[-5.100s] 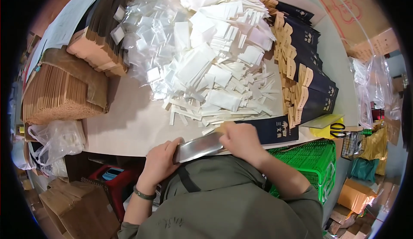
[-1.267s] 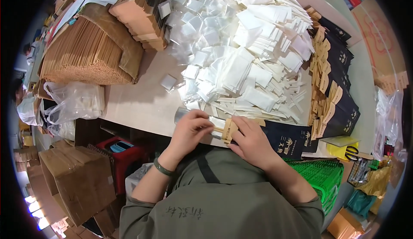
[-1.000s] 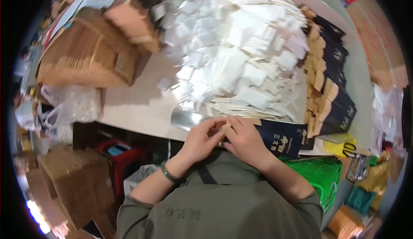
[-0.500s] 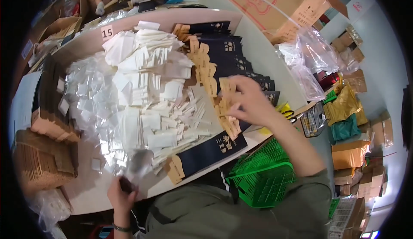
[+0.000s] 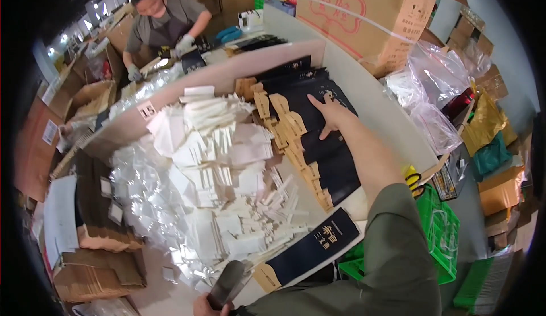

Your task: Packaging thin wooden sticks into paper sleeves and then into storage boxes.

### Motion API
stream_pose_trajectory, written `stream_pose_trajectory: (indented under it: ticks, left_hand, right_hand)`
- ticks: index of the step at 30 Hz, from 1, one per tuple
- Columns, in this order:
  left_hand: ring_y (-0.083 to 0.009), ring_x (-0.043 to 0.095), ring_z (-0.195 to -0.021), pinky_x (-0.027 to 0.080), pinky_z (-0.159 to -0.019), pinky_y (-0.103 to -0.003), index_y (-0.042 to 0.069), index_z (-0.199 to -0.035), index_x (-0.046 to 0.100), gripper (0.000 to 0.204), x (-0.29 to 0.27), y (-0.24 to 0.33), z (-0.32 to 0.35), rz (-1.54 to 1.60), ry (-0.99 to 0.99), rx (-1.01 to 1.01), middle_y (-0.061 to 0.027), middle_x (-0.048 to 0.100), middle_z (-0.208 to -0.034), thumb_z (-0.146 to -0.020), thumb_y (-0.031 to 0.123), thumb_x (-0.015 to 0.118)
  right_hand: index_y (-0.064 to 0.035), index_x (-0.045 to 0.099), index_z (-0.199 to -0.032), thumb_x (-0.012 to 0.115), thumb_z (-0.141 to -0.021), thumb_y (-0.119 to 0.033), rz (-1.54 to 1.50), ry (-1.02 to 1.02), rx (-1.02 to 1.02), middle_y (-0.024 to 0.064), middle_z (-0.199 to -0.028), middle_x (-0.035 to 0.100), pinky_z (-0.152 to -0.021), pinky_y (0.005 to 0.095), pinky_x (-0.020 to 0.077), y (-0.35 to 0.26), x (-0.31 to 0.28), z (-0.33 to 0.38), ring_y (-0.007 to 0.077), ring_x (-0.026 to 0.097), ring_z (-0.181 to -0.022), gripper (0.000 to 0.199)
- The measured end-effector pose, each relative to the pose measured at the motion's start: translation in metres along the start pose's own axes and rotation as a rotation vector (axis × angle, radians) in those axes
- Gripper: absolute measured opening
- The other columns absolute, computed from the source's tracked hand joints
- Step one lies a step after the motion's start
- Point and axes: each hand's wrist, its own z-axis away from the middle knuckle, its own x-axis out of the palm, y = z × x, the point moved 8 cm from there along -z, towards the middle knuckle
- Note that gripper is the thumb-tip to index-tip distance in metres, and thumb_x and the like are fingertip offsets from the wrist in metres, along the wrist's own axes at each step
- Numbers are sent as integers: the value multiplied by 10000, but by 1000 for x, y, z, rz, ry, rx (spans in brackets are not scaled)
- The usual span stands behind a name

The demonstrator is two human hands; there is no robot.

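My right hand (image 5: 335,117) reaches over a fanned stack of navy packaging sleeves with tan ends (image 5: 335,171). Its fingers are spread on or just above the upper sleeves; contact is hard to tell. At the lower edge, my left hand (image 5: 211,306) is closed around a dark grey, round-ended object (image 5: 228,282) whose kind I cannot make out. To the right of that hand, a single navy sleeve (image 5: 315,245) with gold print lies at the table's front edge. White paper packets (image 5: 210,151) are heaped in the middle, beside clear plastic packets (image 5: 142,185).
Low walls (image 5: 392,125) border the table. Stacked brown cardboard (image 5: 99,273) stands at left, a big carton (image 5: 358,20) at back right. Yellow-handled scissors (image 5: 414,179) and a green basket (image 5: 443,230) are at right. Across the far wall works a gloved person (image 5: 165,29).
The view has tilted up, showing more of the far person. My right hand has moved from the tan ends to the navy part of the sleeves, fingers spreading. My left hand still grips the dark object.
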Motion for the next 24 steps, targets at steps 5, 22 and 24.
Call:
stream_pose_trajectory:
  ticks: [5,22,24]
  left_hand:
    - [-371,580,-715,462,-635,-436,19,-1015,566,610,-6,3,-6,51,-21,-65,-145,569,-793,-596,381,823]
    - [-362,628,-867,504,-771,-403,-15,-1071,552,414,12,145,-56,690,-849,-12,-194,626,-924,-718,132,711]
    - [-371,642,-836,511,-729,-414,4,-1029,574,372,-2,102,-57,481,-579,-237,-189,644,-872,-717,150,715]
  right_hand:
    - [-227,-1,-1583,973,-512,-257,15,137,87,345,-1566,123,-1133,516,350,-12,-13,13,517,292,-1405,1448]
    - [-45,655,-881,683,-809,-392,-303,549,-1161,183,-1011,634,-753,401,512,-273,88,323,342,637,-929,356]
    - [-51,639,-766,663,-862,-423,-414,357,-868,144,-811,654,-650,381,519,-272,80,318,324,649,-775,385]
